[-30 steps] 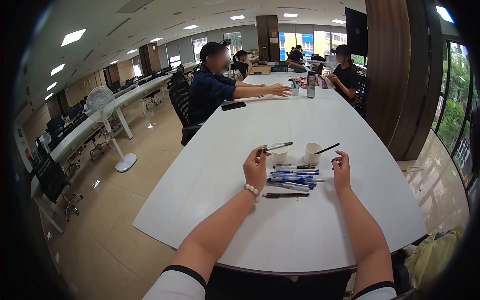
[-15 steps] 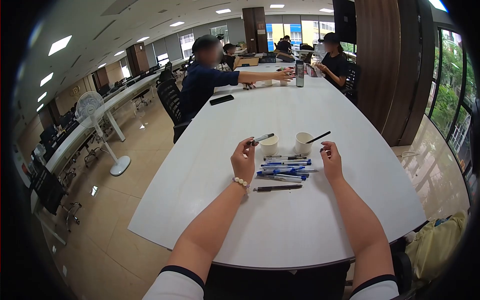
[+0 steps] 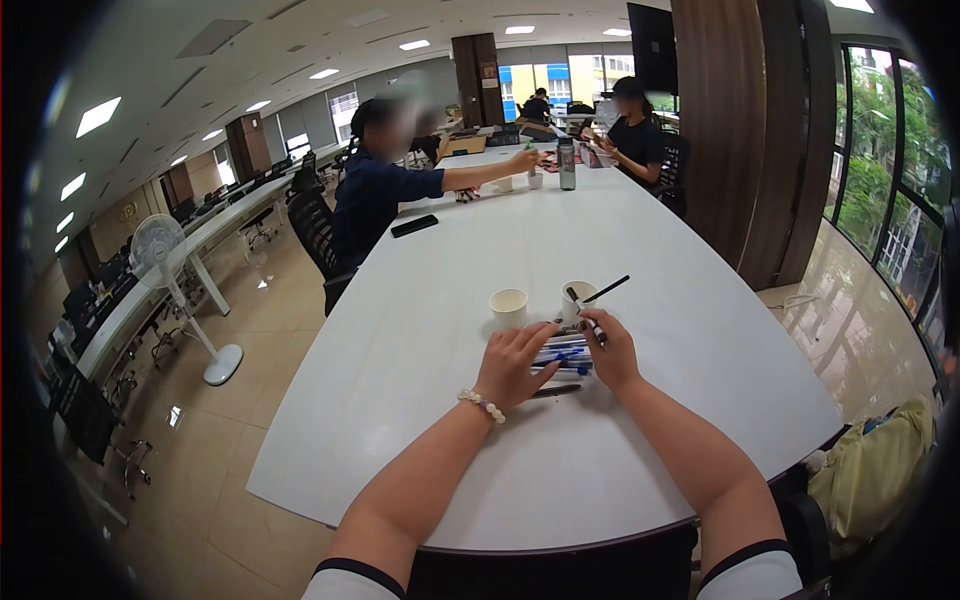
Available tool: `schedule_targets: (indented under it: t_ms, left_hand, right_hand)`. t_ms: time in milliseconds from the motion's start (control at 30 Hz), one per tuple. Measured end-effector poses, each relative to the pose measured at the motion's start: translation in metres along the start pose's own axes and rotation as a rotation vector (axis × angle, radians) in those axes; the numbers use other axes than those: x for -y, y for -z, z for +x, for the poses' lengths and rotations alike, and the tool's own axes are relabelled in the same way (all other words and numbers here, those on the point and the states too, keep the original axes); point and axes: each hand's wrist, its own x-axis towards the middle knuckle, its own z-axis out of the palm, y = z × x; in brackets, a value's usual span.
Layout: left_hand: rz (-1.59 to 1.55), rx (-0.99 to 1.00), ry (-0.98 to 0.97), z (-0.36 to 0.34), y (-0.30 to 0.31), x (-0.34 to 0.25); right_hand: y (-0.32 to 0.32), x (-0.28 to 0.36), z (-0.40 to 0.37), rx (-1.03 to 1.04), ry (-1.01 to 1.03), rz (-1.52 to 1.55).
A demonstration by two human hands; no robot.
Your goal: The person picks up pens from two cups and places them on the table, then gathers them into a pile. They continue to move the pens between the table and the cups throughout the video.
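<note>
My right hand is closed around a dark pen with a light section, its far end overlapping the right paper cup. A black pen leans in that cup and sticks out to the right. My left hand is open, fingers stretched out over the left side of a pile of blue and clear pens. It partly covers the pile and a dark pen lying nearest me. The left paper cup stands upright just beyond my left fingers.
A person in a dark blue shirt reaches over the white table from the left. Further back are a bottle and another person in black. A phone lies by the left edge; a fan stands on the floor.
The pen that was in my left hand is gone from it, and my right hand now holds one at the right cup. My left hand has lowered to the pile. The view has shifted.
</note>
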Motion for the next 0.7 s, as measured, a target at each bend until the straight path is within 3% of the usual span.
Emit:
schedule_targets:
  t_ms: [67, 100, 167, 433, 567, 700]
  left_hand:
    - [0.006, 0.081, 0.043, -0.003, 0.002, 0.008]
    - [0.022, 0.157, 0.096, -0.005, 0.002, 0.013]
    - [0.019, 0.226, 0.131, -0.009, 0.003, 0.022]
    - [-0.011, 0.383, 0.362, -0.021, 0.0, 0.041]
    - [-0.095, 0.47, 0.431, -0.024, -0.004, 0.047]
    - [-0.127, 0.468, 0.442, -0.022, -0.003, 0.046]
  right_hand:
    - [0.004, -0.013, 0.006, 0.002, -0.247, 0.259]
    - [0.003, -0.019, 0.006, -0.005, -0.264, 0.253]
    - [0.0, -0.03, 0.008, -0.092, -0.332, 0.527]
    - [0.004, -0.03, 0.008, -0.167, -0.233, 0.453]
    - [0.005, -0.032, 0.01, -0.015, -0.234, 0.297]
    - [0.008, -0.026, 0.009, -0.019, -0.24, 0.276]
